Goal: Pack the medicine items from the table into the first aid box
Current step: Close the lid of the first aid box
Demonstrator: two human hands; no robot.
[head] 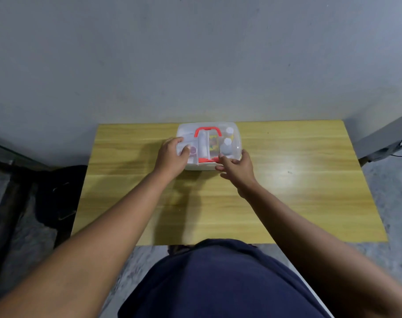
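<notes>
First aid box [238,143], a clear plastic case with a red handle [208,129] on its lid, sits at the far middle of the wooden table [310,191], close to the grey wall [195,53]. We see it from above, looking down past both of our bare forearms. Through the transparent lid we can make out items inside: two white-capped bottles [226,146] on the right side, a white tube or roll [202,143] near the middle, a yellow patterned packet [213,143] beside it, and something small and purple [192,150] on the left. Their labels are too blurred to read.

Our left hand [173,157] rests on the box's near-left corner, fingers curled over the lid and thumb pressed on top. Our right hand [235,165] touches the near-right corner, fingers partly spread along the front edge next to a red latch [207,159]; neither hand holds a loose item.

The tabletop around the box shows only wood grain and a bright glare patch to the right. A dark bag [60,191] lies on the floor to the left of the table, and our dark blue clothing [218,283] fills the bottom of the view
</notes>
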